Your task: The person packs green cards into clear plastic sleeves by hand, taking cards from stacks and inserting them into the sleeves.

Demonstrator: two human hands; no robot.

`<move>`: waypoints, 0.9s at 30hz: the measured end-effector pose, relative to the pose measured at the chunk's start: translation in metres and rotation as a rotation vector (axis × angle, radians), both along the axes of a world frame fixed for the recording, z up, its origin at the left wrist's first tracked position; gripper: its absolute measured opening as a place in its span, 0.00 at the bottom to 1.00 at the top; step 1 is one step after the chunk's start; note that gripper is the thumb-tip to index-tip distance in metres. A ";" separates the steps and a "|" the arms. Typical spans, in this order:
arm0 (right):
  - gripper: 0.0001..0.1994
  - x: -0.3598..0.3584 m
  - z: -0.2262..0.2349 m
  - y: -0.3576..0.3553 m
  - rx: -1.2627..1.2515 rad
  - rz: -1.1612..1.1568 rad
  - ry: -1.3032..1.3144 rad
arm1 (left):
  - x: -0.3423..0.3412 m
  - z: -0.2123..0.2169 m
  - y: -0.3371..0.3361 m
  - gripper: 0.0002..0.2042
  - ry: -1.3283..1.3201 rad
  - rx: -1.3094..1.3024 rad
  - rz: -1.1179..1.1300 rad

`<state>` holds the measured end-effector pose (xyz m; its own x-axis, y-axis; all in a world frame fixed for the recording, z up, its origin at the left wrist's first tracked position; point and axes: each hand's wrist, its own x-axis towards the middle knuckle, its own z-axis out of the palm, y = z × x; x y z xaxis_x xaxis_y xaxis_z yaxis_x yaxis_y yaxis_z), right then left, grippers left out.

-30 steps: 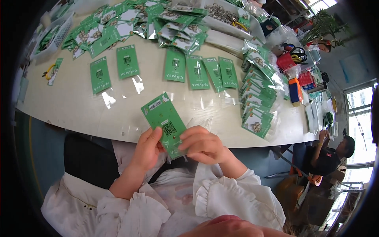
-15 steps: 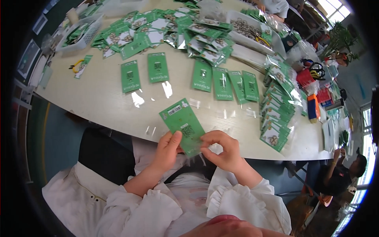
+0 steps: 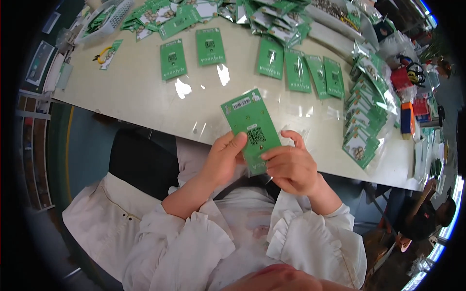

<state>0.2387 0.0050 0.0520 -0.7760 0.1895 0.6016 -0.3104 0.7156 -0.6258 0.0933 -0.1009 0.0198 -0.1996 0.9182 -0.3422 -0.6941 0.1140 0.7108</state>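
Both hands, left hand [image 3: 224, 160] and right hand [image 3: 290, 165], pinch one green card [image 3: 252, 128] (in a clear sleeve) over the table [image 3: 145, 97] edge, bare tabletop just beyond it.

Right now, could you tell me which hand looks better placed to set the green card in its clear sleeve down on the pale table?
Probably the left hand: it grips the green card along its side, while the right hand pinches only the bottom edge.

A long pale table [image 3: 145, 97] runs across a bright room, with a dark green floor [image 3: 87, 145] below it and daylit windows [image 3: 449, 228] at the right.
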 end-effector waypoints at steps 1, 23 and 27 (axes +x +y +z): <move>0.08 -0.001 -0.002 0.001 -0.079 -0.038 -0.026 | 0.000 -0.001 0.000 0.15 0.034 0.006 0.021; 0.06 0.003 -0.013 -0.005 -0.211 -0.058 0.009 | 0.004 0.002 -0.002 0.15 0.110 0.081 -0.052; 0.06 0.003 -0.013 -0.004 -0.124 -0.011 0.051 | 0.005 0.003 -0.002 0.15 0.126 0.070 -0.044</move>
